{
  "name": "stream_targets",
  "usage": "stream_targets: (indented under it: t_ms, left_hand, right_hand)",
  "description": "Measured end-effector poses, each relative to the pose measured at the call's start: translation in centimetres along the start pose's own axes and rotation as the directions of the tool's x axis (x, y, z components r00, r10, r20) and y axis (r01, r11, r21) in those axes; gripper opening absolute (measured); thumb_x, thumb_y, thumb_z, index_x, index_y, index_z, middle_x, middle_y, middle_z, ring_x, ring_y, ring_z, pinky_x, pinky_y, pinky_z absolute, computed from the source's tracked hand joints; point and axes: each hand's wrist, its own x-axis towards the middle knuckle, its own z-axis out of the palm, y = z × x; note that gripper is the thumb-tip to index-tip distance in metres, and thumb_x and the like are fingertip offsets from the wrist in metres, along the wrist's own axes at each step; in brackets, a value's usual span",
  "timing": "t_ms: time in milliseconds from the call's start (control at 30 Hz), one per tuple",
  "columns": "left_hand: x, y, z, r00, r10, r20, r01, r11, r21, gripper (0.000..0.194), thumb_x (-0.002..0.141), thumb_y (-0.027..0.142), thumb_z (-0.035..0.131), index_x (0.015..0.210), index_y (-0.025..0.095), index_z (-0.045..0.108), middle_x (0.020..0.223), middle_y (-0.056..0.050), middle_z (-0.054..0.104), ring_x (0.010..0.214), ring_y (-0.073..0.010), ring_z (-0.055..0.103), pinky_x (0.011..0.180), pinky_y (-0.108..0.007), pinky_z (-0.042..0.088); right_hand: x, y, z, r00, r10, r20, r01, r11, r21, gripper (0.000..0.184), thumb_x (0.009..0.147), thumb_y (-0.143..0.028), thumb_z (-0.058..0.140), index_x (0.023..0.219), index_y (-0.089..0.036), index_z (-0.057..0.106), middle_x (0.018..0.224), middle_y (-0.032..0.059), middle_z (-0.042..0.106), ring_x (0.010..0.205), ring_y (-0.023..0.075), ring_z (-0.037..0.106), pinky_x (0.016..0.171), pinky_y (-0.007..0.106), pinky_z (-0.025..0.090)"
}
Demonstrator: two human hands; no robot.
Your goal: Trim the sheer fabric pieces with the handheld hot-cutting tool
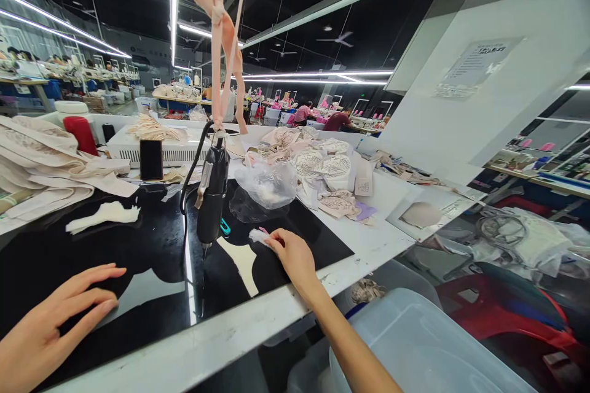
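Observation:
My left hand is held over the left of the black work surface, fingers stretched and apart. Its fingertips are close to a pale grey, smooth shape; whether they touch it I cannot tell. My right hand pinches a small crumpled white wad, soft like cloth or fluff, just above the surface. Between the hands hangs a black corded hand tool with a thin tip pointing down. A cream cut fabric piece lies between tool and right hand. Another cream piece lies farther left.
Pink straps suspend the tool. A teal safety-pin-like item lies behind it. Fabric layers are heaped left; a clear plastic bag and lace pieces stand behind. A phone-like black slab leans upright. A translucent bin stands below right.

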Motion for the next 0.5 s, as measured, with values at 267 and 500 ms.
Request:
stream_targets:
  t_ms: [267,500]
  left_hand:
    - [-0.2,0.7,0.0,0.994,-0.106,0.018,0.108,0.975,-0.192,0.025,0.091,0.047,0.053,0.085,0.048,0.077,0.125,0.016,0.07,0.119,-0.0292,0.066,0.111,-0.047,0.046]
    - [-0.2,-0.7,0.1,0.998,-0.033,0.054,0.04,0.988,-0.149,0.022,0.09,0.044,0.056,0.089,0.046,0.078,0.129,0.015,0.069,0.119,-0.0288,0.067,0.11,-0.047,0.047]
  right_hand:
    - [0.5,0.6,-0.8,0.994,0.011,0.105,-0.026,0.989,0.143,0.024,0.1,-0.034,0.055,0.091,-0.016,0.068,0.087,0.0024,0.07,0.079,0.0166,0.066,0.078,0.034,0.053]
    - [0.9,1.3,-0.5,0.984,0.095,0.149,-0.13,0.96,0.248,0.025,0.098,-0.036,0.061,0.11,-0.015,0.066,0.109,0.0058,0.069,0.092,0.0196,0.068,0.081,0.038,0.059]
